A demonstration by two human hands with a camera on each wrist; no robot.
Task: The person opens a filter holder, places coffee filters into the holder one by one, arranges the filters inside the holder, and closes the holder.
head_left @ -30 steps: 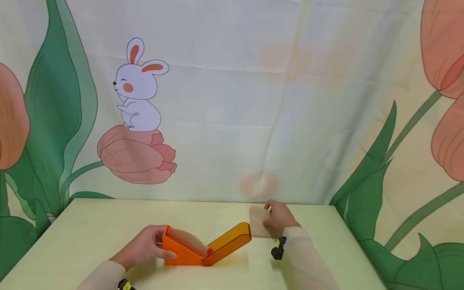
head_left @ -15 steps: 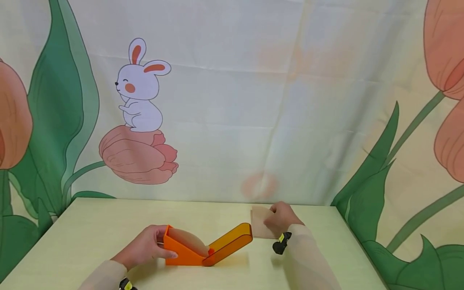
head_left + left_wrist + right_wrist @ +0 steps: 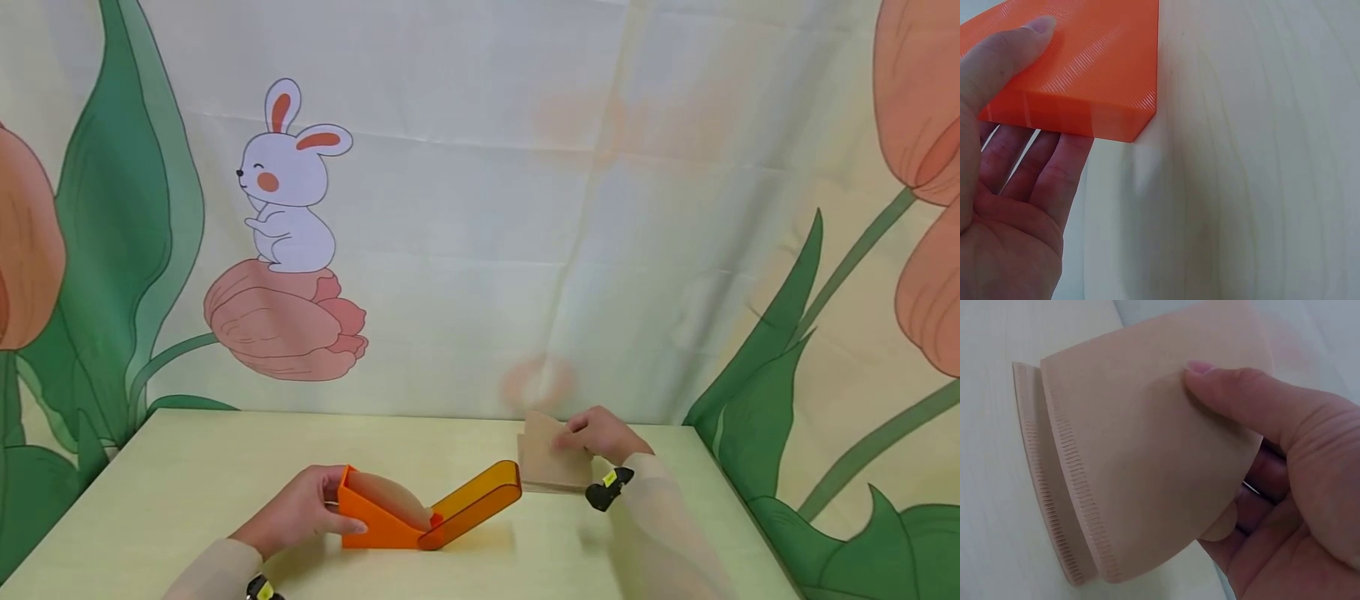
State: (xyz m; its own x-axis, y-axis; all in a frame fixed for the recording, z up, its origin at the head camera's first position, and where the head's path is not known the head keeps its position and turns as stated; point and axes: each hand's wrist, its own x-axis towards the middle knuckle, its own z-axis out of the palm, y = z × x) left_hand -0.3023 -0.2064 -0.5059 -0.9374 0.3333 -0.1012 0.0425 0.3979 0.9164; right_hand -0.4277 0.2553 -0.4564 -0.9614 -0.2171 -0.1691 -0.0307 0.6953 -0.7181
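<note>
Right hand [image 3: 603, 435] and filter [image 3: 1129, 444] are raised since earlier frame. Filter is pinched between thumb and fingers, tilted over stack [image 3: 1052, 481] on table [image 3: 225, 450]. Orange box [image 3: 367, 527] is clasped at tall end by left hand [image 3: 300, 510], thumb on near side; brown paper [image 3: 388, 493] is held inside, amber lid [image 3: 480, 502] is swung open.

A rabbit-and-tulip backdrop [image 3: 450, 250] hangs behind a pale table [image 3: 247, 450].

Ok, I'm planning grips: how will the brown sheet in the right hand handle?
The brown sheet is probably light, since it looks thin. It likely flexes yet has some stiffness: pinched by the right hand, it curves only gently.
</note>
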